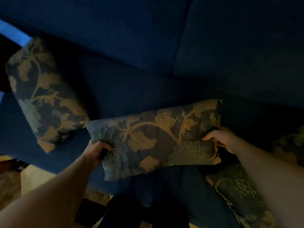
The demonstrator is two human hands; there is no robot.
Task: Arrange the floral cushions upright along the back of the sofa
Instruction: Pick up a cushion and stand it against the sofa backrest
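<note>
I hold a floral cushion [156, 137], dark with gold leaves and pale green blooms, above the seat of the dark blue sofa [131, 46]. My left hand [96, 151] grips its left edge and my right hand [223, 139] grips its right edge. A second floral cushion [44, 92] stands tilted at the sofa's left end, against the back and arm. A third floral cushion [238, 195] lies on the seat at the lower right, partly hidden under my right forearm. Another patterned piece [289, 145] shows at the far right edge.
The sofa's back cushions meet at a seam [184, 35] right of centre. Below the seat's front edge lie a light floor [32, 180] and a dark shape [125, 211], unclear in the dim light.
</note>
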